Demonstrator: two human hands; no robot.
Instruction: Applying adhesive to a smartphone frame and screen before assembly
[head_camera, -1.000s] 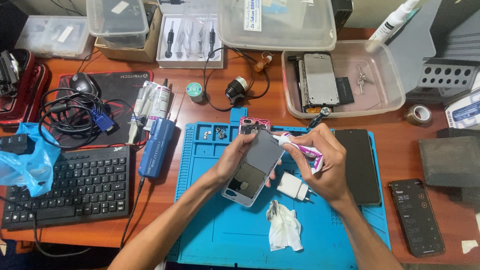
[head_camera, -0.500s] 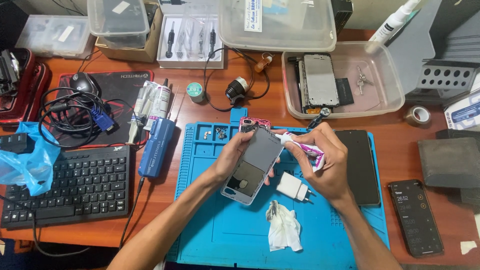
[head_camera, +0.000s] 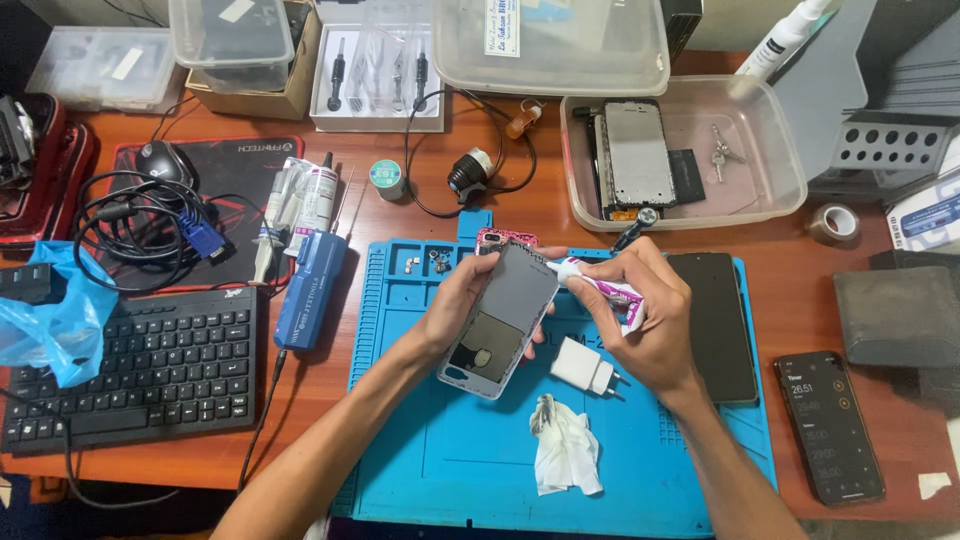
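Broadly, the counter (head_camera: 420, 190) carries a blue mat (head_camera: 480, 450), with a black keyboard (head_camera: 130, 370) to its left and a clear tray (head_camera: 780, 190) beyond it. Above the mat's middle, the left hand (head_camera: 455, 305) holds a phone frame (head_camera: 500, 320), fingers curled round its left edge, thumb on the near side. The frame's long axis runs diagonally, top end pointing away and to the right, bottom end toward the person and to the left; its open inner face is up. The right hand (head_camera: 650, 325) is closed round a small white and pink tube (head_camera: 600, 285), whose nozzle points left and touches the frame's upper right edge. A dark phone (head_camera: 712, 325) lies just right of that hand. Below it sit a white charger plug (head_camera: 585, 365) and a crumpled wipe (head_camera: 565, 445).
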